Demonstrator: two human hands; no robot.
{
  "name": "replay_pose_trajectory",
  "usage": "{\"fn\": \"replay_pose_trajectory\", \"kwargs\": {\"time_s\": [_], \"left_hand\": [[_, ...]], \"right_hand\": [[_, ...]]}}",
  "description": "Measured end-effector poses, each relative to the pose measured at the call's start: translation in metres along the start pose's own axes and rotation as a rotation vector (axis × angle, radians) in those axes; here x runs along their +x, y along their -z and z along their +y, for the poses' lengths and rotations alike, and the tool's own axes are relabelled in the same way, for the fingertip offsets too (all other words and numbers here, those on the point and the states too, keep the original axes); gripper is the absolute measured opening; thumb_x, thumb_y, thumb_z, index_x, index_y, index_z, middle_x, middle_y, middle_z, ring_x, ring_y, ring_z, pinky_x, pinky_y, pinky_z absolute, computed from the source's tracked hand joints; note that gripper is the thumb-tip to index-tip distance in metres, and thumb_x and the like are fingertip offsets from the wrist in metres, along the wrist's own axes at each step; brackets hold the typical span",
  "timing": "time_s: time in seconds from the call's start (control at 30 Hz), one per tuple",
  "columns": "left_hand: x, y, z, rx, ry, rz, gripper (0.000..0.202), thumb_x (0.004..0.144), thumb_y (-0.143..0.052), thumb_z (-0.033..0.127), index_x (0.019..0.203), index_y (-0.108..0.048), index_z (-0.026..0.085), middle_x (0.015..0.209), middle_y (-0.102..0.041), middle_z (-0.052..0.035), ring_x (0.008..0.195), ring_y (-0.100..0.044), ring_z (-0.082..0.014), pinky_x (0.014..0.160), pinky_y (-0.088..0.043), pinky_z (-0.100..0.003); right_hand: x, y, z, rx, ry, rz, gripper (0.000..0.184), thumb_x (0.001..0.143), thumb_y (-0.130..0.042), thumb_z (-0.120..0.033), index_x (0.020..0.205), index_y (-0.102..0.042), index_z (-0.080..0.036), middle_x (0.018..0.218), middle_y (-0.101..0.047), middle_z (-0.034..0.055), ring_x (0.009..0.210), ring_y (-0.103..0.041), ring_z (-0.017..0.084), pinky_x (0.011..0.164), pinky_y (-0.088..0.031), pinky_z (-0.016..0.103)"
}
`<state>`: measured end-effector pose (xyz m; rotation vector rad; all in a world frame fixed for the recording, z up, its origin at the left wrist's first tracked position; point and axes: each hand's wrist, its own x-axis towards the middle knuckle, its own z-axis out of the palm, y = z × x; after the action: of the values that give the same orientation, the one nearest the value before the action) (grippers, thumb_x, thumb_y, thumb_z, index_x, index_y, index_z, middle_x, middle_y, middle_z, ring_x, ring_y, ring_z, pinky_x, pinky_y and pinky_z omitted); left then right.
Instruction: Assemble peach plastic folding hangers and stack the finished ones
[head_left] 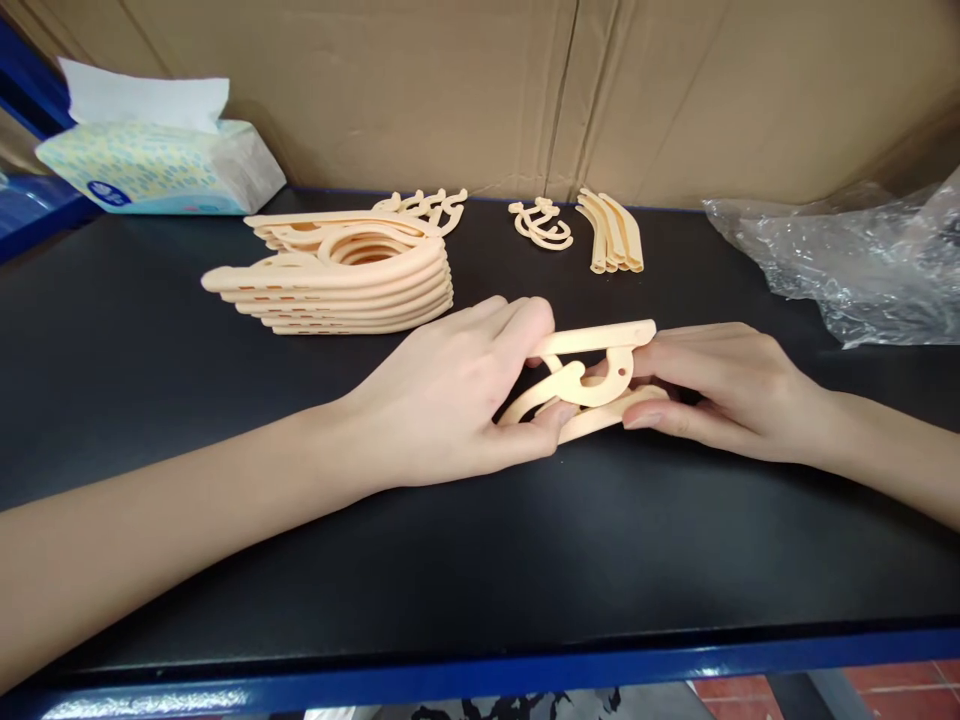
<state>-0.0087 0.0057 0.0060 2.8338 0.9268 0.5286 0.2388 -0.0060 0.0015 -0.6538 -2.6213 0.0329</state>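
Observation:
Between my two hands is a cream plastic folding hanger (pixel 600 390), held folded just above the black tabletop. My left hand (pixel 472 390) grips its left end, with the thumb along the lower front and the fingers over the top. At the other end, my right hand (pixel 720 390) is closed on it, thumb at the lower arm and fingers behind. Part of the hanger is covered by my fingers. Behind my left hand lies a stack of matching folded hangers (pixel 360 270).
Loose cream hooks (pixel 544 225) and a bundle of cream strips (pixel 611 230) lie at the back. More hook pieces (pixel 427 208) sit behind the stack. A tissue pack (pixel 165 165) stands back left; clear plastic wrap (pixel 847 260) is at right. Cardboard (pixel 375 90) walls the back edge.

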Motion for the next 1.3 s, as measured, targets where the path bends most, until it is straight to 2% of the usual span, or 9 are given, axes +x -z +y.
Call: {"fn": "replay_pose_trajectory", "kwargs": {"time_s": [0.1,0.2,0.47,0.67,0.8,0.93,1.07,1.2,1.3], "left_hand": [[-0.0006,-0.0003,-0.0014,-0.019,-0.008,0.001,0.022,0.089,-0.051,0.04,0.091,-0.045,0.019,0.086,-0.058,-0.0049,0.076,-0.054,-0.0208,0.06,-0.041,-0.033],[-0.0004,0.0003,-0.0024,-0.014,-0.023,-0.007,0.021,0.089,-0.05,0.039,0.092,-0.046,0.019,0.086,-0.057,-0.0043,0.076,-0.054,-0.0202,0.061,-0.04,-0.032],[-0.0001,0.0012,-0.0023,-0.045,-0.045,-0.015,0.026,0.095,-0.045,0.04,0.104,-0.05,0.017,0.094,-0.06,-0.005,0.08,-0.057,-0.0196,0.063,-0.042,-0.029],[-0.0016,0.0028,-0.0017,-0.081,-0.071,-0.045,0.036,0.1,-0.043,0.04,0.124,-0.048,0.014,0.106,-0.063,-0.0067,0.089,-0.061,-0.0185,0.066,-0.043,-0.027],[-0.0012,0.0033,0.0006,-0.097,-0.094,-0.056,0.051,0.092,-0.056,0.056,0.121,-0.05,0.015,0.104,-0.063,-0.0052,0.086,-0.063,-0.0177,0.063,-0.043,-0.025],[-0.0013,0.0021,0.0023,-0.063,-0.069,-0.031,0.046,0.09,-0.058,0.054,0.115,-0.051,0.016,0.1,-0.063,-0.0038,0.081,-0.063,-0.0172,0.06,-0.042,-0.025],[-0.0007,0.0025,0.0016,-0.1,-0.008,0.014,0.038,0.095,-0.05,0.054,0.106,-0.051,0.017,0.089,-0.062,-0.0007,0.066,-0.058,-0.013,0.053,-0.037,-0.023],[0.0002,0.0041,0.0011,-0.174,0.059,0.101,0.023,0.1,-0.047,0.038,0.091,-0.049,0.018,0.067,-0.051,0.0069,0.052,-0.046,-0.0075,0.05,-0.032,-0.02],[0.0,0.0045,0.0016,-0.243,0.035,0.115,0.018,0.1,-0.045,0.027,0.083,-0.046,0.018,0.064,-0.045,0.008,0.051,-0.041,-0.0061,0.049,-0.031,-0.018]], "right_hand": [[-0.001,-0.0006,-0.0005,-0.032,0.043,0.013,0.028,0.099,-0.05,-0.045,0.094,-0.057,-0.017,0.062,-0.057,-0.0029,0.052,-0.049,0.011,0.053,-0.038,0.023],[-0.0027,-0.0017,-0.0014,-0.084,0.052,0.059,0.024,0.097,-0.055,-0.041,0.096,-0.059,-0.017,0.063,-0.06,-0.0022,0.053,-0.051,0.012,0.053,-0.038,0.024],[-0.0024,0.0018,-0.0073,-0.245,0.112,0.193,0.022,0.094,-0.062,-0.036,0.08,-0.063,-0.019,0.058,-0.062,-0.0039,0.046,-0.05,0.009,0.049,-0.039,0.024],[-0.0026,0.0039,-0.0089,-0.288,0.129,0.218,0.022,0.092,-0.065,-0.036,0.08,-0.065,-0.017,0.058,-0.062,-0.0029,0.049,-0.05,0.01,0.05,-0.042,0.025],[-0.0032,0.0038,-0.0088,-0.299,0.153,0.237,0.026,0.092,-0.064,-0.039,0.079,-0.064,-0.016,0.057,-0.062,-0.0022,0.049,-0.05,0.01,0.05,-0.041,0.026],[-0.0047,0.003,-0.0089,-0.308,0.161,0.225,0.023,0.092,-0.065,-0.037,0.081,-0.064,-0.016,0.059,-0.064,-0.0019,0.05,-0.053,0.011,0.052,-0.042,0.026],[-0.0043,0.0029,-0.0083,-0.155,-0.013,0.241,0.02,0.09,-0.066,-0.038,0.085,-0.064,-0.019,0.058,-0.062,-0.004,0.049,-0.053,0.01,0.053,-0.043,0.025],[-0.0007,0.0018,-0.0042,0.247,-0.316,0.241,0.018,0.092,-0.063,-0.039,0.095,-0.061,-0.021,0.069,-0.066,-0.003,0.059,-0.062,0.012,0.057,-0.048,0.023],[0.0022,-0.0006,0.0002,0.522,-0.424,0.268,0.015,0.093,-0.061,-0.035,0.098,-0.059,-0.022,0.077,-0.066,-0.0024,0.065,-0.063,0.011,0.06,-0.051,0.023]]}}
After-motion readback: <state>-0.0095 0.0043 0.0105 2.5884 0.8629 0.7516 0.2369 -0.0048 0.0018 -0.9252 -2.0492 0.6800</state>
